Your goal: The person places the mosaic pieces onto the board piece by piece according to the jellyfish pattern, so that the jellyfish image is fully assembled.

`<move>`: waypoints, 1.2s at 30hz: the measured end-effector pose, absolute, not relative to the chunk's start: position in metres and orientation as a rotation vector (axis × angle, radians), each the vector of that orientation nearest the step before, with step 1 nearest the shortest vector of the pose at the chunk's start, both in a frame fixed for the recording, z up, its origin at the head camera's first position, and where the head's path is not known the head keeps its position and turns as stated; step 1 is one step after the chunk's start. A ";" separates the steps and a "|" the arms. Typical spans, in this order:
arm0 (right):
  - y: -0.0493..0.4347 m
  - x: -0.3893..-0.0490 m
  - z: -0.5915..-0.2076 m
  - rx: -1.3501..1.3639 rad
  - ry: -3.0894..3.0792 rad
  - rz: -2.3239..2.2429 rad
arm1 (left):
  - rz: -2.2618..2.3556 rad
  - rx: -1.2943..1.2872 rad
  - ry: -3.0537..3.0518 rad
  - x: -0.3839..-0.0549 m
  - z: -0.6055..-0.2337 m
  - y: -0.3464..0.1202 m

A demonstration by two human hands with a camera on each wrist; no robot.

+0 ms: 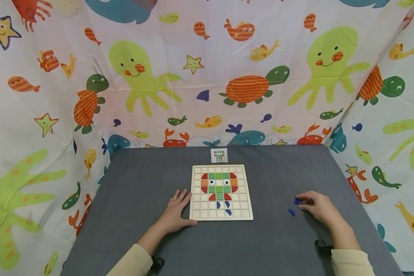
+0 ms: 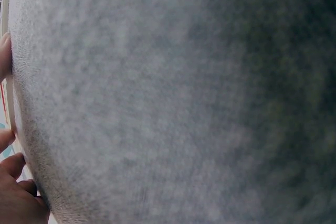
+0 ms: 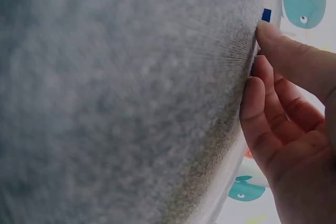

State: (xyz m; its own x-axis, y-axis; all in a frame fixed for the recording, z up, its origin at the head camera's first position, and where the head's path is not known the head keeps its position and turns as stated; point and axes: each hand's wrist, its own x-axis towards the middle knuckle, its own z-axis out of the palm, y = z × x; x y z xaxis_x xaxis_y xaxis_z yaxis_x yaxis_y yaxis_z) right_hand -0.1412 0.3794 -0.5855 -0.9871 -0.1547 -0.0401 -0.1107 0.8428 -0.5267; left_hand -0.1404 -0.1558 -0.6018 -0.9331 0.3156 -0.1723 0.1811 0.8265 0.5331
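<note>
A wooden grid board [image 1: 197, 191] lies in the middle of the grey table [image 1: 262, 245]. Green, red, orange and blue tiles on it form a figure with two eyes. My left hand [image 1: 178, 210] lies flat on the table against the board's lower left side, its thumb at the front corner. In the left wrist view only its fingers [image 2: 14, 192] show at the frame's edge. My right hand [image 1: 315, 206] rests to the right with bent fingers. Its index fingertip [image 3: 269, 34] touches a small blue piece [image 1: 297, 201] [image 3: 266, 14]. A second blue piece [image 1: 291, 212] lies just in front.
A small picture card [image 1: 219, 155] lies behind the board near the table's far edge. A sea-animal patterned cloth [image 1: 141, 76] hangs round the table on three sides. Both wrist views are mostly filled by blurred grey table surface.
</note>
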 end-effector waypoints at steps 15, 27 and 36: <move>0.378 -0.145 -0.585 -0.228 2.930 -0.816 | 0.774 0.366 2.743 -0.139 -0.598 -0.155; 0.364 -0.144 -0.581 -0.189 2.952 -0.792 | 0.770 0.395 2.748 -0.140 -0.600 -0.156; 0.359 -0.142 -0.583 -0.220 2.972 -0.774 | 0.773 0.379 2.742 -0.139 -0.600 -0.155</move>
